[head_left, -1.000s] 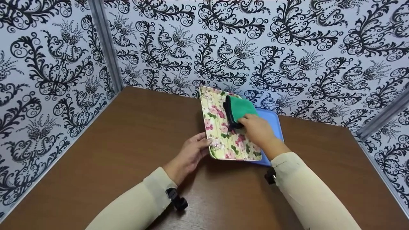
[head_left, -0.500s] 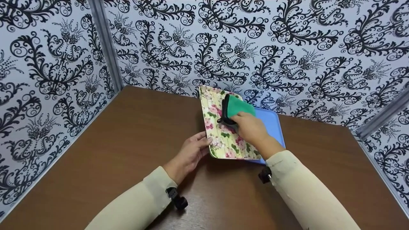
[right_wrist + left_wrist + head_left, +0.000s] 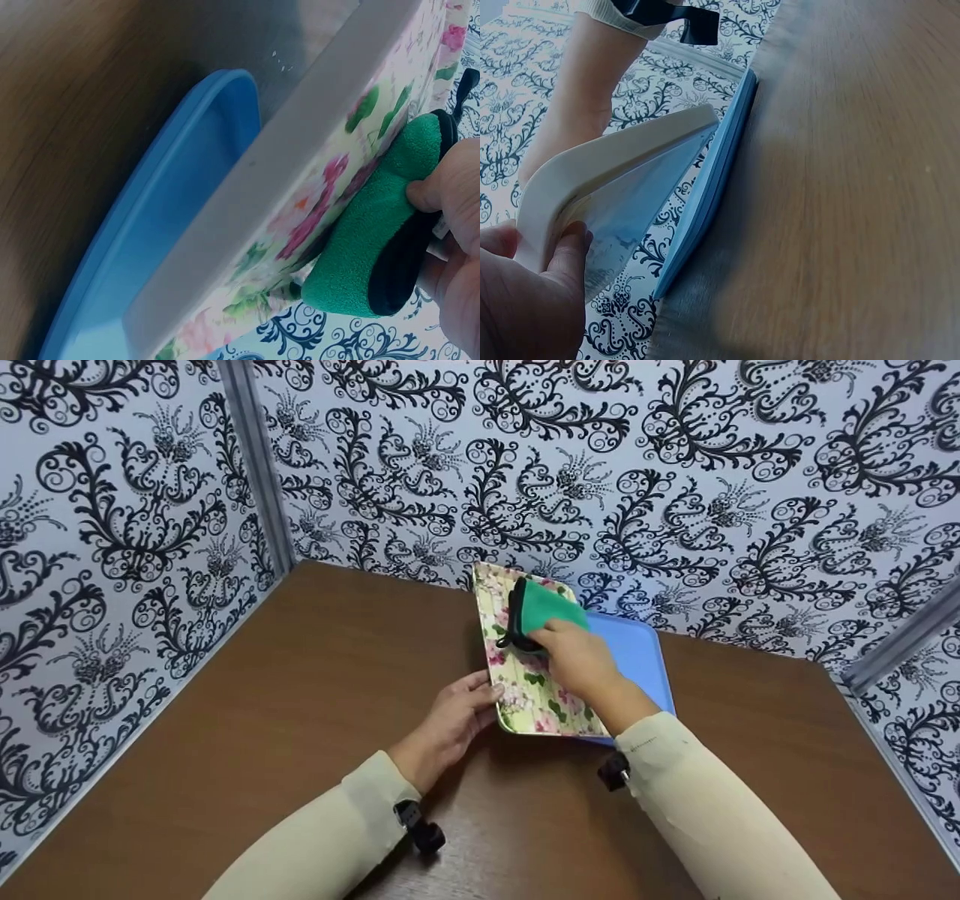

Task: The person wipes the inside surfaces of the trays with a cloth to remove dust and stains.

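In the head view a tray with pink flowers on pale yellow stands tilted over the table. My left hand grips its left edge near the lower corner; the left wrist view shows the thumb on the tray's underside. My right hand pinches a green fleecy cleaning cloth with black edging and a small black loop. The cloth lies against the tray's flowered face, left of its middle. Seen from the right wrist, thumb and fingers squeeze the folded cloth by its black-edged side.
A plain blue tray lies behind and to the right of the flowered one, partly covered by it. Brown wooden table spreads around both. Black-and-white patterned walls rise at the back and sides.
My right hand has slid the cloth leftward over the flowered tray, baring more of the blue tray. The left hand keeps its grip on the tray's edge.
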Tool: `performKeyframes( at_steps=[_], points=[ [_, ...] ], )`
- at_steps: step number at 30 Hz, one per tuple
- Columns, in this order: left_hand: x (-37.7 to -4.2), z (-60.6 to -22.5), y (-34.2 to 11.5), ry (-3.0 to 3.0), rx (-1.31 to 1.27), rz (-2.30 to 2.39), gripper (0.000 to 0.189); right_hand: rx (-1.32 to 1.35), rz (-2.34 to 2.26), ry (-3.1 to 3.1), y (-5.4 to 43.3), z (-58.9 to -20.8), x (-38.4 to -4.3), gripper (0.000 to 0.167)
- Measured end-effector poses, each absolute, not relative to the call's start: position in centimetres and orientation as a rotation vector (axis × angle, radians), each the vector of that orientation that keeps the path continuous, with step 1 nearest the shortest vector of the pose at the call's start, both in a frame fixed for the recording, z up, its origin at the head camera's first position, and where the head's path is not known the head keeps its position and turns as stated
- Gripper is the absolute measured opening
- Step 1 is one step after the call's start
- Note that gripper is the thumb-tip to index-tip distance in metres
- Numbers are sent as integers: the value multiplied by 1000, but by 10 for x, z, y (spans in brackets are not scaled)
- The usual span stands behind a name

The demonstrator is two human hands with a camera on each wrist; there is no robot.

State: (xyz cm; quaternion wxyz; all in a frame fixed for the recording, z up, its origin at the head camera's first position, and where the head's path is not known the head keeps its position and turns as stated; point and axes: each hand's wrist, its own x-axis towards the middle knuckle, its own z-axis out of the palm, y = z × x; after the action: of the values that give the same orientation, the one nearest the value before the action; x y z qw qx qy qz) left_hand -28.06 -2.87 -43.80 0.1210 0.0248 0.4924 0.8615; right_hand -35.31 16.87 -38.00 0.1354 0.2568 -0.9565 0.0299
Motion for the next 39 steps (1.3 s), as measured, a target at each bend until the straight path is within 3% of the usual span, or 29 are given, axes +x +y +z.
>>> performKeyframes(
  at_steps=[19, 39],
  points=[
    [-280, -436, -27, 1449, 87, 2507, 47, 915, 115, -2635, 154, -377, -350, 47],
    [-281, -440, -25, 1437, 78, 2491, 44, 1174, -53, -2426, 169, -377, -358, 34]
  ],
)
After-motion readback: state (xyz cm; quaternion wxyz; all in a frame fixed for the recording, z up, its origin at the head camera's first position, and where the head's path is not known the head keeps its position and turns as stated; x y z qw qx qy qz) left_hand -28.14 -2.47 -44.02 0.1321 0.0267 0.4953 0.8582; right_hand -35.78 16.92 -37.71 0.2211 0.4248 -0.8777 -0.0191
